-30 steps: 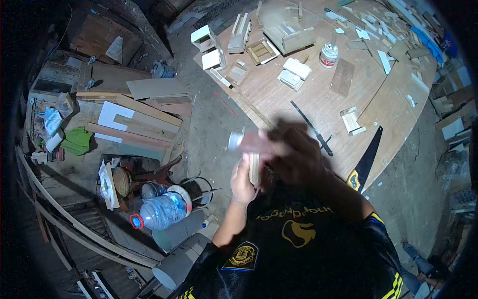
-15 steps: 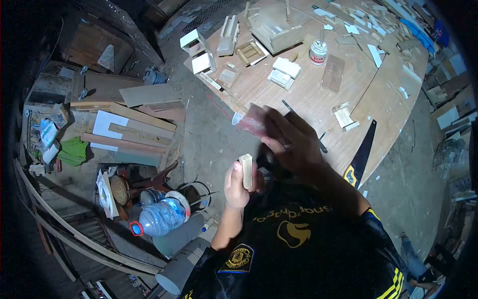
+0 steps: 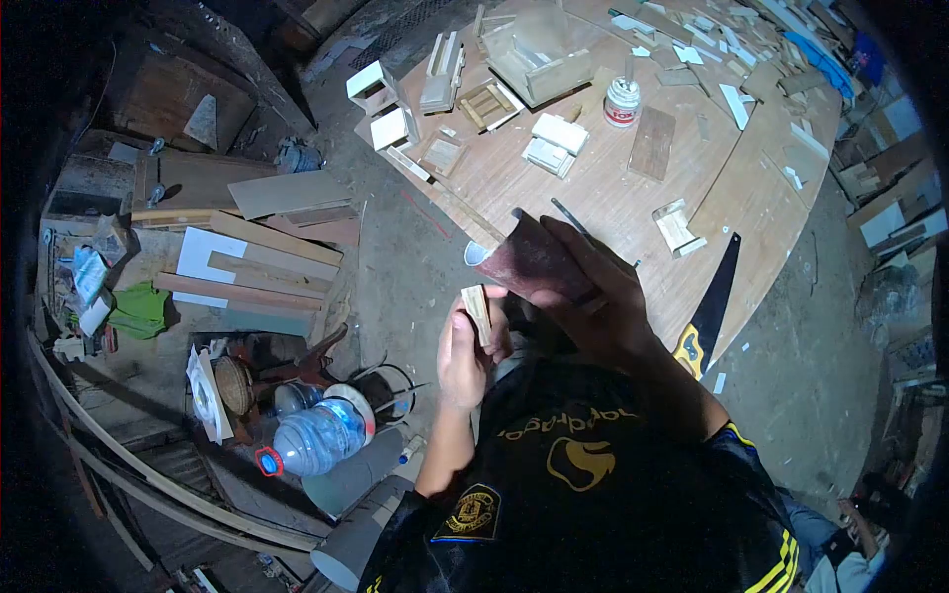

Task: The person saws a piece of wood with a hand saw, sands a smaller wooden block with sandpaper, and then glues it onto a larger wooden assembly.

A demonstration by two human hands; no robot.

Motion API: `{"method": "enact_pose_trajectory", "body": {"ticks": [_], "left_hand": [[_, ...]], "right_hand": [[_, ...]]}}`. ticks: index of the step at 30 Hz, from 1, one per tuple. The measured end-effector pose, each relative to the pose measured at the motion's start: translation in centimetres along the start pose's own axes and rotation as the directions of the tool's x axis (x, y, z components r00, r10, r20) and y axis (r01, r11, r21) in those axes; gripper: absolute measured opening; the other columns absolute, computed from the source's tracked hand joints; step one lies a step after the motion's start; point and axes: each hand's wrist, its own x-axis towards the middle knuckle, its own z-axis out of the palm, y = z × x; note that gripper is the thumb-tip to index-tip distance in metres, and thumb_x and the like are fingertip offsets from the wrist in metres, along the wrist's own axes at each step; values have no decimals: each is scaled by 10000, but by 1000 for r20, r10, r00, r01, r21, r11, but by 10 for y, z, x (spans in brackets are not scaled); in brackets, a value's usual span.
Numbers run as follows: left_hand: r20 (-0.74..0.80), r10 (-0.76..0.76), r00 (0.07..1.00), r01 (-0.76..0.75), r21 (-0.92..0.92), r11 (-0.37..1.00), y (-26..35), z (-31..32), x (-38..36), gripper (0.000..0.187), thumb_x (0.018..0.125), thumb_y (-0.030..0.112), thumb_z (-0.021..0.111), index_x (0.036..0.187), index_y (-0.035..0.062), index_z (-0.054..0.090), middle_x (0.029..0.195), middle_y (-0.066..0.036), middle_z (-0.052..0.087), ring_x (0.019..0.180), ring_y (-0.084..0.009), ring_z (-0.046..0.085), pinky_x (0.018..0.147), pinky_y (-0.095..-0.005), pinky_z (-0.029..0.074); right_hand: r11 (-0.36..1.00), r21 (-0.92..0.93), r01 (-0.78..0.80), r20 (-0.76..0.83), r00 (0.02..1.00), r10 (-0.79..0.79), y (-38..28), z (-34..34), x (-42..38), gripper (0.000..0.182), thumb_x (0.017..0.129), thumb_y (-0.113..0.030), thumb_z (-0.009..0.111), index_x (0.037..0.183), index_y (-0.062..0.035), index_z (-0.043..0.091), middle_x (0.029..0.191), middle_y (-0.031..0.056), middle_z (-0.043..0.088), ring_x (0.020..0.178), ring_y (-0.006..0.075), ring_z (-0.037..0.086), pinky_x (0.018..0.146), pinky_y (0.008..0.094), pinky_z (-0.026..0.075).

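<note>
Head view: bare floor (image 3: 395, 257) leaves you open room left of the broad wooden tabletop (image 3: 603, 188), whose near edge passes behind your right hand as seen from above. Toward the tabletop's right edge lies the handsaw (image 3: 720, 292), its yellow handle close to the rim; a clear plastic jug (image 3: 318, 435) stands well apart from your left forearm. Your right hand (image 3: 608, 296) grasps a curled reddish-brown sheet (image 3: 539, 259), its pale inner side showing at the left end. Your left hand (image 3: 463, 364), over floor, is closed around a small wooden block (image 3: 476, 309), slightly tilted, its top end free, just below the sheet and apart from it.
</note>
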Motion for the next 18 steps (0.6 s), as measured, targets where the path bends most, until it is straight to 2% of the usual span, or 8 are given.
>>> {"method": "enact_pose_trajectory", "body": {"ticks": [5, 7, 9, 11, 12, 15, 16, 18], "left_hand": [[-54, -66, 996, 76, 206, 976, -4, -1, 2, 473, 1015, 430, 307, 1119, 5, 487, 714, -8, 430, 571, -90, 384, 512, -232, 337], [-58, -51, 997, 66, 312, 948, -8, 1, 1, 495, 1001, 478, 330, 1096, 15, 477, 709, -21, 429, 558, -101, 397, 497, -241, 341], [-80, 79, 994, -25, 526, 850, -13, 2, -2, 468, 996, 471, 359, 1069, 27, 487, 728, -10, 434, 572, -90, 401, 508, -231, 339], [-98, 50, 994, 1, 457, 890, -14, 6, 0, 417, 992, 445, 393, 1067, 44, 483, 730, -2, 432, 582, -84, 406, 510, -221, 335], [-90, 43, 995, 2, 446, 895, -17, 3, -1, 397, 995, 430, 393, 1071, 50, 478, 730, -2, 431, 581, -85, 407, 509, -218, 334], [-87, 14, 996, 25, 434, 900, -17, 3, 3, 370, 999, 409, 392, 1085, 58, 470, 729, 0, 428, 577, -83, 399, 507, -212, 331], [-88, -19, 996, 56, 431, 901, -16, 5, 2, 363, 1001, 403, 391, 1094, 60, 466, 726, 1, 426, 573, -79, 389, 505, -209, 327], [-97, -22, 995, 57, 380, 923, -12, 12, 0, 361, 1002, 397, 388, 1103, 60, 465, 722, 2, 421, 571, -76, 383, 504, -210, 329]], "right_hand": [[999, -27, 26, -16, 1000, -26, -6, 1, -2, 679, 710, -73, 739, 1327, -3, 463, 895, 120, 617, 755, 274, 595, 628, 354, 477], [989, -134, 68, 180, 983, -44, -14, -2, -10, 538, 777, -104, 729, 1262, -1, 522, 1143, 209, 605, 945, 316, 632, 777, 381, 509], [983, -152, 98, 164, 984, -73, -6, 4, -17, 511, 773, -86, 705, 1250, -20, 532, 1099, 197, 617, 880, 313, 631, 738, 376, 509], [922, -318, 219, 90, 975, -201, 19, 12, -17, 513, 776, -86, 689, 1256, -13, 523, 1070, 201, 620, 873, 330, 621, 758, 402, 506], [943, -326, -64, 97, 990, 101, 9, 0, -8, 500, 779, -90, 685, 1251, -30, 531, 1084, 198, 621, 894, 341, 616, 780, 425, 498], [966, -208, -151, 33, 986, 162, 1, -7, -14, 502, 774, -99, 694, 1250, -52, 539, 1096, 185, 622, 903, 349, 607, 791, 436, 492], [937, -256, 235, 12, 971, -240, 13, -2, -14, 547, 749, -107, 704, 1271, -66, 546, 759, 77, 545, 661, 235, 531, 546, 353, 421], [947, -207, 246, 43, 969, -242, 6, -1, -10, 538, 748, -101, 702, 1264, -63, 553, 787, 76, 563, 661, 232, 531, 547, 353, 421]]}}
